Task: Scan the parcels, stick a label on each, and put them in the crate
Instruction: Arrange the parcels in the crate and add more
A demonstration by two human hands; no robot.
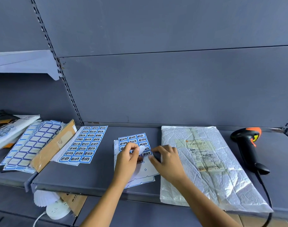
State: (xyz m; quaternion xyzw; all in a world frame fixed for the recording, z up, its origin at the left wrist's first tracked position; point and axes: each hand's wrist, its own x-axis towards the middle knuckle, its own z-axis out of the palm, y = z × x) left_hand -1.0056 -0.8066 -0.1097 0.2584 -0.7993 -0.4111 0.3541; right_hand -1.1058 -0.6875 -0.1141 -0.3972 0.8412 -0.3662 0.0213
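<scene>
Grey shelf (90,177), centre: label sheet (133,140), thin and floppy. Our left hand (128,158) pinches a part-peeled label (141,150); our right hand (166,159) pinches the sheet's edge. Parcel (205,169) lies just right: soft, light and slippery, we judge, and best gripped by an edge.

The grey shelf (94,174) bears label sheets (84,143), a parcel (221,185) (white) and a scanner (248,145).
</scene>
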